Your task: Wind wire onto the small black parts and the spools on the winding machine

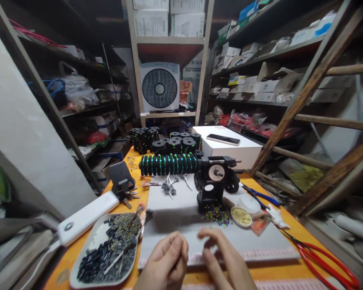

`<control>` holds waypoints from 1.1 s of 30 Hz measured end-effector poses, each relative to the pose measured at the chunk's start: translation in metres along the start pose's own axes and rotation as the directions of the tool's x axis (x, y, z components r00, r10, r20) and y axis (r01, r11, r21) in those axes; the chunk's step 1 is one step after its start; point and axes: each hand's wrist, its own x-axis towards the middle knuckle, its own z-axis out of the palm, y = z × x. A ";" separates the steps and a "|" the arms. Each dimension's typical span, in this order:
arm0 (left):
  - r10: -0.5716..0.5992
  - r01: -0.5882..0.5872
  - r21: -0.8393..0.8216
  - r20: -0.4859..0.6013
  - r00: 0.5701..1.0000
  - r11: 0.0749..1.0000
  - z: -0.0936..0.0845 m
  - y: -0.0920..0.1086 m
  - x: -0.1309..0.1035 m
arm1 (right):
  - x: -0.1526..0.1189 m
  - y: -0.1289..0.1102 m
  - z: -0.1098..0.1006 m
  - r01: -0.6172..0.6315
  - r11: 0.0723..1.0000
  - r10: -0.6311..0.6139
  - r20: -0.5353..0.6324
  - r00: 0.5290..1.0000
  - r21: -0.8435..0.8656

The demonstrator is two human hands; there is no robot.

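Observation:
My left hand (168, 257) is closed at the near edge of the white board (166, 213). Its thumb presses against the curled fingers, and whatever they hold, if anything, is hidden. Just to its right, my right hand (225, 257) has thumb and index finger apart with nothing visible between them. Beyond both hands stands a black hand-cranked winder (211, 185). A black ribbed roll (169, 164) with shiny green bands extends leftward from it. Small multicoloured beads (217, 215) lie at its base, beside a round dish of gold beads (241, 216).
At left are a tray of small dark parts (75, 278), a white power bank (89, 217) and keys (127, 199). Red-handled scissors (326, 262) and blue-handled pliers (264, 197) lie right. Black spools (175, 145) and a white box (238, 153) bearing a phone (223, 139) stand behind.

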 end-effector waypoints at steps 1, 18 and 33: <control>-0.003 0.004 0.019 -0.013 1.000 1.000 -0.001 -0.001 -0.002 | 0.009 -0.006 -0.001 0.014 0.999 -0.014 -0.012 1.000 0.043; -0.256 0.225 0.671 -0.055 0.965 0.706 -0.012 0.032 -0.059 | 0.058 -0.028 0.049 -0.613 0.463 0.018 0.684 0.729 0.641; -0.029 0.042 -0.137 0.097 0.995 0.990 0.008 0.061 0.038 | 0.017 -0.024 0.018 -0.485 0.856 0.230 0.706 0.669 0.180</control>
